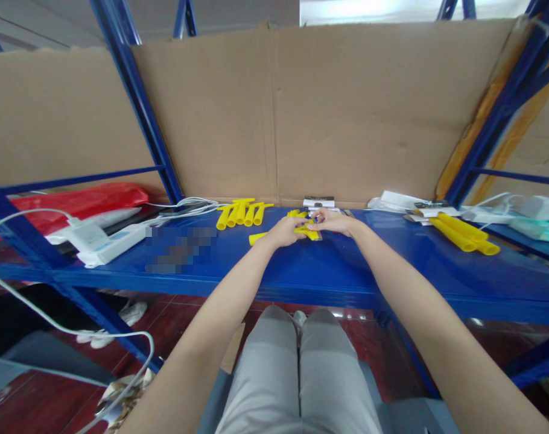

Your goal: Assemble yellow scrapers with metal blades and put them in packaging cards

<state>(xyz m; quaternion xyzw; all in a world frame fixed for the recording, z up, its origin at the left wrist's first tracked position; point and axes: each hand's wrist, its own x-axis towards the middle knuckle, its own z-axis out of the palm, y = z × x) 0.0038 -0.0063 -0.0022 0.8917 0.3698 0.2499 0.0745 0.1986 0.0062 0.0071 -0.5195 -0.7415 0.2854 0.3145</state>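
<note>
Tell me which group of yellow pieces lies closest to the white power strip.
The row of yellow pieces between the white power strip and the left hand. The others are at the hands or right of the right hand.

Two hands (287,233) (332,222), five yellow tubes (241,214) at left, apparently three at right.

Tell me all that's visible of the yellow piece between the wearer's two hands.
The yellow piece is bright yellow and looks like plastic. It sits over the blue shelf, with fingers of the left hand and the right hand on it from either side. A short part shows between them, pointing toward the wearer. Fingers hide much of it, so its full shape, and whether it touches the shelf, cannot be told.
</note>
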